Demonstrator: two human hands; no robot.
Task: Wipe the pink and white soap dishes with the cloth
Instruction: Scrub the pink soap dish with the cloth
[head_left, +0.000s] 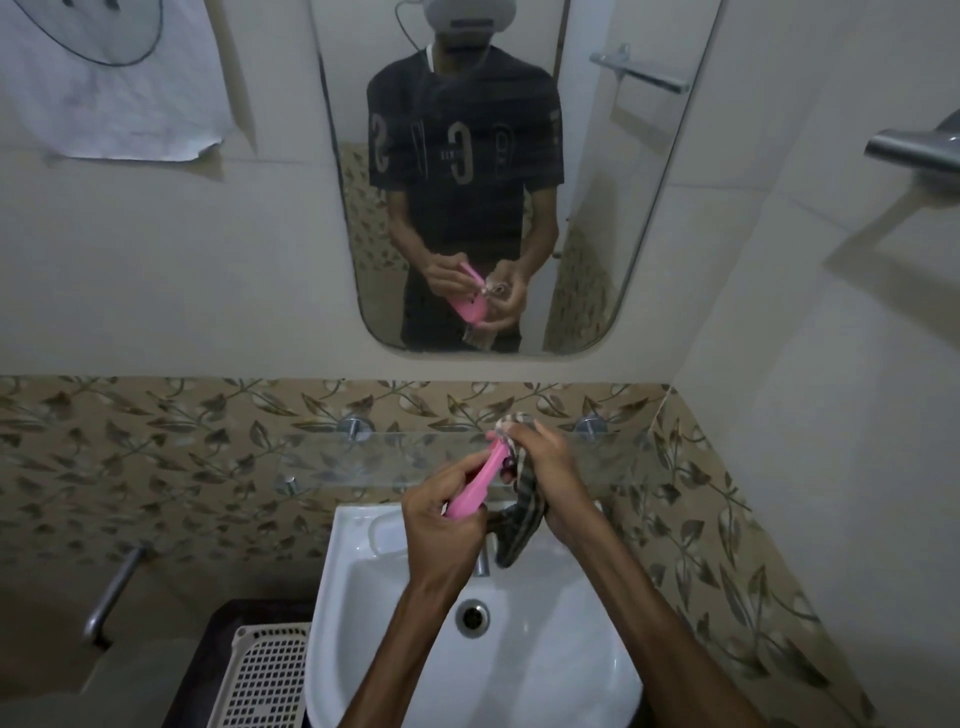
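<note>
The pink soap dish (480, 480) is in the middle of the frame, over the white sink (363, 571). Its long side tilts up and away. The left hand (441, 525) grips its low end. Just to the right, the right hand (550, 462) holds the striped cloth (519, 525) against it. A glass shelf (363, 457) sits behind, under a mirror (571, 208).

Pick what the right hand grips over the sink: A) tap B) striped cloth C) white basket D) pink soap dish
B: the right hand holds the striped cloth against the pink soap dish, which the left hand grips.
</note>
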